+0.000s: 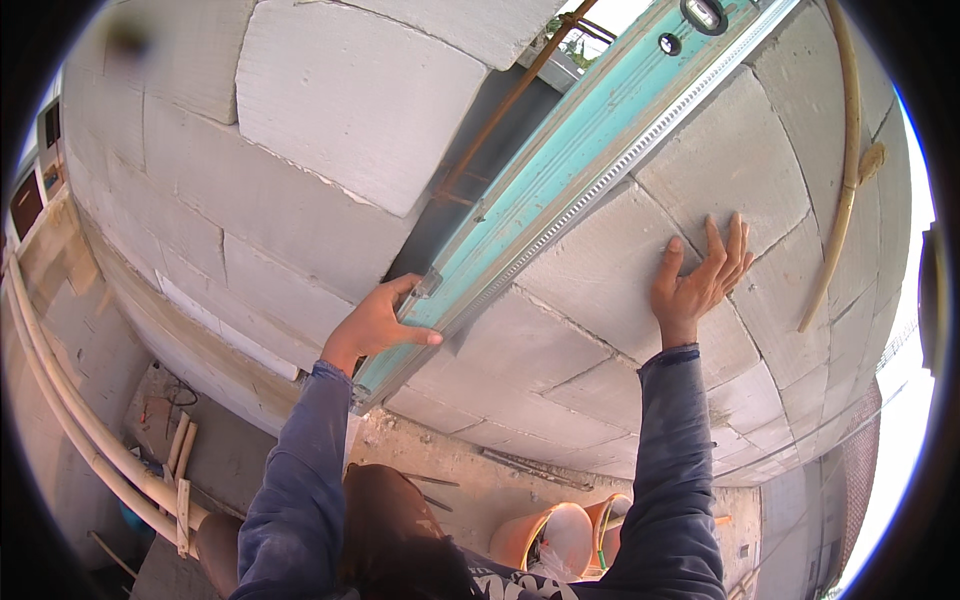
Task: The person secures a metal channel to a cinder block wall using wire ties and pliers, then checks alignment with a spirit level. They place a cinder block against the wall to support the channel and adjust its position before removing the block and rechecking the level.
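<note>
A long teal spirit level runs slantwise along the edge of a gap in a block wall, its bubble vials near the top of the view. Around the lower part of the level my left hand is closed, thumb lying across its face. Beside the level runs a pale metal strip with a row of holes. My right hand presses flat against the grey blocks to the right, fingers spread, holding nothing.
Rusty reinforcing bars stand inside the dark gap. A bent wooden pole leans over the wall at right. Orange buckets are on the floor below. Wooden poles slope along the lower left.
</note>
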The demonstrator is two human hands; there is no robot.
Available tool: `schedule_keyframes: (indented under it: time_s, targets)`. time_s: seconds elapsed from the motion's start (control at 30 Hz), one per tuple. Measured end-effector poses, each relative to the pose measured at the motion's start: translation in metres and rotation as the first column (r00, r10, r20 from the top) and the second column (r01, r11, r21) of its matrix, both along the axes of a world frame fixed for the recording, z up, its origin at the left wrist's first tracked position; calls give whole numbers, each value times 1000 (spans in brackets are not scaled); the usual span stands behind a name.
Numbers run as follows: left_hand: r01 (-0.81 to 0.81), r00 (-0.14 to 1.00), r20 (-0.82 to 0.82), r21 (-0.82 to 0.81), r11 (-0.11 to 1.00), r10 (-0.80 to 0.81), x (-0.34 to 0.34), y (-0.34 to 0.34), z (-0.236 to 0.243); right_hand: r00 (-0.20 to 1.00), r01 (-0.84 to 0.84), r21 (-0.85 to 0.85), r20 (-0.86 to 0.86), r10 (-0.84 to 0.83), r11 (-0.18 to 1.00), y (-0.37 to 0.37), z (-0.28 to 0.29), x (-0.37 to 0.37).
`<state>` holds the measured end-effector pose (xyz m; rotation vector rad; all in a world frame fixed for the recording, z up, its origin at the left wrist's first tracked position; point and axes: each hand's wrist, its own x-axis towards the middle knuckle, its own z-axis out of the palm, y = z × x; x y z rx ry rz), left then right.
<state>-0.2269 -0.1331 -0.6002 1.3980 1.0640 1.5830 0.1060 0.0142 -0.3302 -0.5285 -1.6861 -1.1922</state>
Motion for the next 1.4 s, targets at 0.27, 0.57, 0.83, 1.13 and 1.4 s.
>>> schedule_keyframes:
  time_s: [0.27, 0.57, 0.83, 1.13, 1.4]
  targets:
    - [96, 994, 52, -31, 995, -95, -5, -3, 20, 1000, 11, -41, -7, -12, 999, -11, 0, 2]
    - [34, 999, 5, 63, 997, -35, -3, -1, 26, 1000, -10, -57, -12, 9, 998, -14, 2, -1]
    - [22, 1000, 19, 58, 998, -23, -4, -3, 31, 1000, -4, -68, -12, 3, 998, -16, 2, 0]
    - [-57, 998, -30, 1, 998, 57, -3, -9, 29, 1000, -19, -68, -20, 18, 998, -21, 3, -1]
    - [-331, 941, -79, -35, 943, 328, 25, -66, -2, 1000, 15, -105, -2, -15, 994, -21, 4, 4]
